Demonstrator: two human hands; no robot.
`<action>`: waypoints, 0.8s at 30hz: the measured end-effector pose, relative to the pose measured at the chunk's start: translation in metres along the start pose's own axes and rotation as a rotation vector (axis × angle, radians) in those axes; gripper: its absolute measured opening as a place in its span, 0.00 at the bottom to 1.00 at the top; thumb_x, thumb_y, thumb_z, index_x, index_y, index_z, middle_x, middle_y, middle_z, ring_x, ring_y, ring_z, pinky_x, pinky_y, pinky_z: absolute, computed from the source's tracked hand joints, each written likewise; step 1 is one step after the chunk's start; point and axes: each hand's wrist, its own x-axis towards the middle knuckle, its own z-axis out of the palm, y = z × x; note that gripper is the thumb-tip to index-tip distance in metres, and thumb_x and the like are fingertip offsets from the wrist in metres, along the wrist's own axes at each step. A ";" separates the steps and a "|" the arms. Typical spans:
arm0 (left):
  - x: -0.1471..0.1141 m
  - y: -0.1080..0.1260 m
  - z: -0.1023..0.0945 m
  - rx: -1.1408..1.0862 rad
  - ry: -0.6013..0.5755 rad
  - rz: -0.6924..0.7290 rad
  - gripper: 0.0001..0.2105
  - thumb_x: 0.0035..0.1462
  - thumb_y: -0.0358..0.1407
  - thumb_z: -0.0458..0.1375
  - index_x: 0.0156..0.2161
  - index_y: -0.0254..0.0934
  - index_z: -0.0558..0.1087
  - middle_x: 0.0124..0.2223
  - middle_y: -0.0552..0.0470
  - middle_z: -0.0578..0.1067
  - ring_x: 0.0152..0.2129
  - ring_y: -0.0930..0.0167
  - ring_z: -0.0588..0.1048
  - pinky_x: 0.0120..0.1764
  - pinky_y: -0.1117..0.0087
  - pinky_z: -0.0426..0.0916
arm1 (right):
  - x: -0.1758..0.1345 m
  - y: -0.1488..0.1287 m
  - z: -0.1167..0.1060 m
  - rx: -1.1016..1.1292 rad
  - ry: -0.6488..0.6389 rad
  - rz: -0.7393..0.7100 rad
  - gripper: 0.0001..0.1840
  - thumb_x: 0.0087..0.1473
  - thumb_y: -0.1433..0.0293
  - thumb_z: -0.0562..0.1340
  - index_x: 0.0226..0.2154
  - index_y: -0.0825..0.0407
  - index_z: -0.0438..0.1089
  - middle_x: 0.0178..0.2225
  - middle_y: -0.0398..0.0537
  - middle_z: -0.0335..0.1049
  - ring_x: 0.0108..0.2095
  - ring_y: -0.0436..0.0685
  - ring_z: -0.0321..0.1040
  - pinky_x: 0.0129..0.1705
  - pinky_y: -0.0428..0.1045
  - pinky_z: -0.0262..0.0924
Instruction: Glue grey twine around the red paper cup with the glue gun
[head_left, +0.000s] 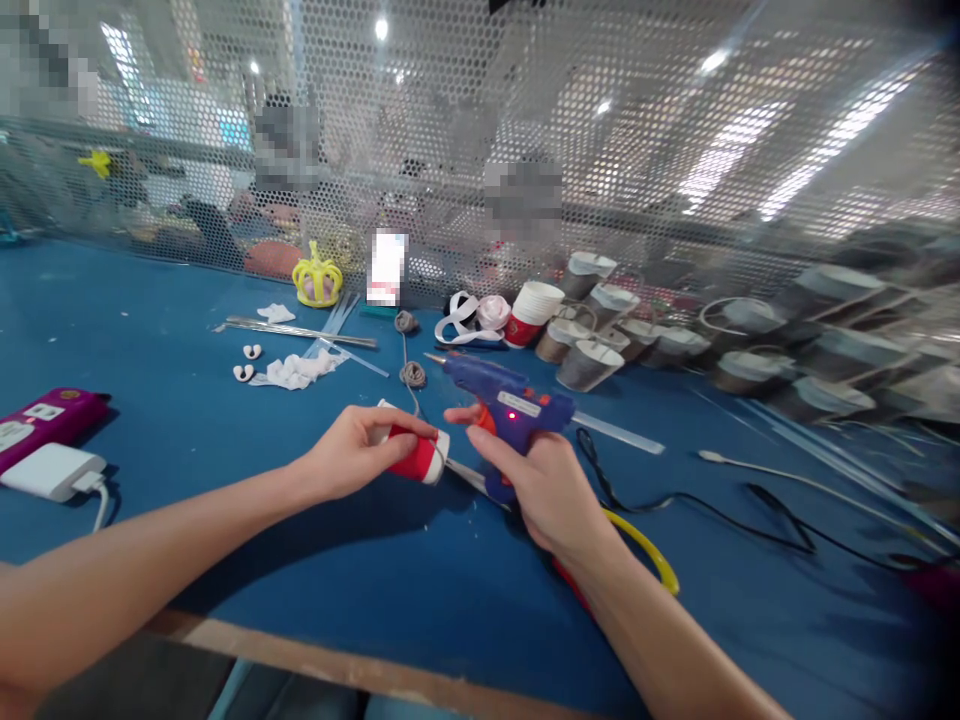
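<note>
My left hand (365, 450) is closed around a small red and white paper cup (420, 458) lying on its side. A thin grey cord (412, 374) runs from the cup to small coils farther back. In my right hand (553, 482) is a blue hot glue gun (487, 382) with a lit red light, its nozzle aimed left above the cord. A clear glue stick (619, 432) juts out of its back. Scissors with a yellow and red handle (651, 550) lie partly hidden under my right hand and forearm, blades toward the cup.
Several grey-wrapped cups (589, 366) and a stack of paper cups (534, 312) stand at the back right. A black cable (720, 528) crosses the right side. Tweezers (300, 332), a yellow crown-like ornament (317, 278), and a purple device (56, 425) are leftward. Perforated metal screen (420, 130) behind.
</note>
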 end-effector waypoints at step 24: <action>0.013 0.010 -0.030 0.062 0.178 0.068 0.07 0.49 0.33 0.58 0.33 0.33 0.76 0.35 0.47 0.78 0.30 0.71 0.74 0.35 0.70 0.69 | -0.010 -0.004 -0.030 -0.570 -0.125 -0.005 0.18 0.44 0.54 0.59 0.14 0.47 0.63 0.11 0.41 0.63 0.13 0.52 0.62 0.17 0.48 0.59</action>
